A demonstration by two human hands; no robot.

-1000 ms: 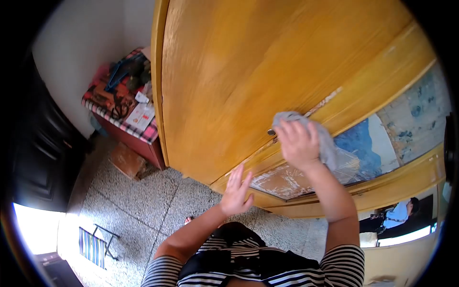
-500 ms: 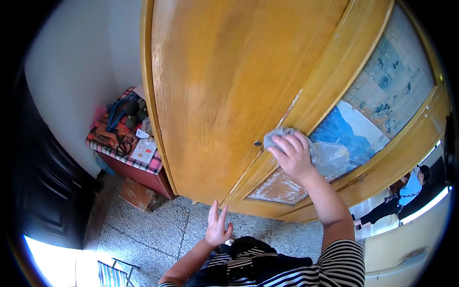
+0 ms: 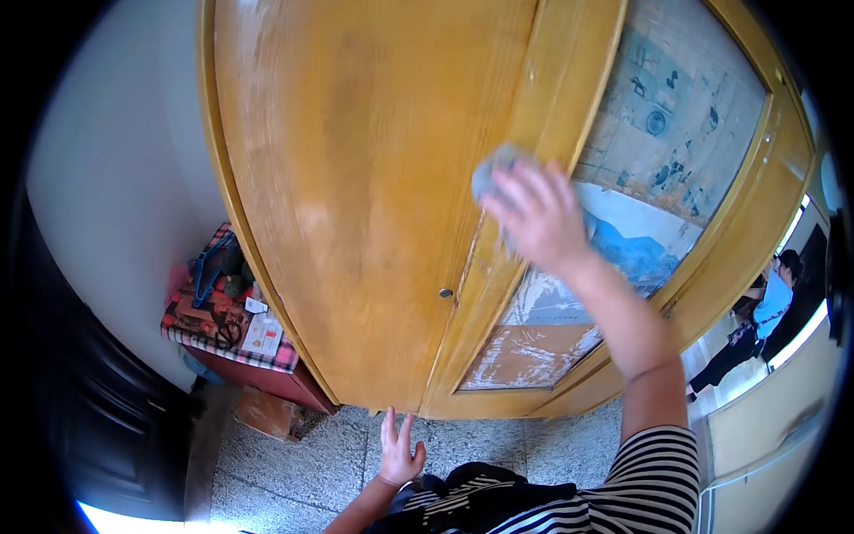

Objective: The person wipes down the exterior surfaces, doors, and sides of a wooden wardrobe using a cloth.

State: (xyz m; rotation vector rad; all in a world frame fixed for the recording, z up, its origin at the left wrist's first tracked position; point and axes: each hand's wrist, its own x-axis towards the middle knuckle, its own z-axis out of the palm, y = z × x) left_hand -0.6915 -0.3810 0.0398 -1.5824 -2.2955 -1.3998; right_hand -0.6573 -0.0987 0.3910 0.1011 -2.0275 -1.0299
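My right hand (image 3: 540, 216) presses a grey cloth (image 3: 495, 178) against the yellow wooden cabinet (image 3: 374, 196), on the frame strip between the plain door and the panel with pictures behind it. The fingers lie over the cloth and are slightly blurred. Below and left of the hand is a small round lock (image 3: 446, 293) on the door. My left hand (image 3: 401, 456) is raised near the cabinet's bottom edge, its fingers spread, holding nothing.
At the left, a low red cabinet with a checked cloth (image 3: 233, 351) bears blue hangers and papers. A brown box (image 3: 268, 413) sits on the speckled floor. A black door (image 3: 98, 400) is at far left. Another person (image 3: 772, 307) appears at the right, beyond the cabinet.
My right hand has moved the cloth up along the cabinet's frame strip, from beside the lock to well above it. The view has turned, and my left hand remains low with fingers spread.
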